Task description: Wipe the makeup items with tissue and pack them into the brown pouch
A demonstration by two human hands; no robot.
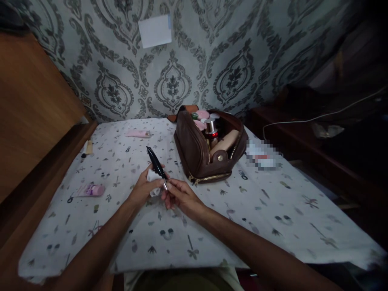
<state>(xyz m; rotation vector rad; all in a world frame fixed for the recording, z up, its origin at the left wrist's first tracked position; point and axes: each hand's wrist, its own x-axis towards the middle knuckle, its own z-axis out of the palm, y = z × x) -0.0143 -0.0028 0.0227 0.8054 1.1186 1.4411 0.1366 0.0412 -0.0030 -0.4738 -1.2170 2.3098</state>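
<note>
A glossy black squeeze tube (156, 162) with a silver cap end (165, 185) slants between my hands above the table. My left hand (141, 188) is closed around a crumpled white cloth or tissue (152, 176), which lies against the tube. The fingers of my right hand (183, 196) pinch the tube's silver end. Just beyond my right hand stands a brown cosmetic bag (189, 141), unzipped at the top. Inside it are a silver-capped bottle (210, 126), a beige item (226, 141) and several pink items.
A pink tube (138, 133) lies at the back of the patterned tablecloth (169, 246). On the left are a purple-pink tube (91, 190) and a small beige tube (89, 147). A blurred packet (263, 155) sits right of the bag. A wooden panel (36, 109) borders the left side.
</note>
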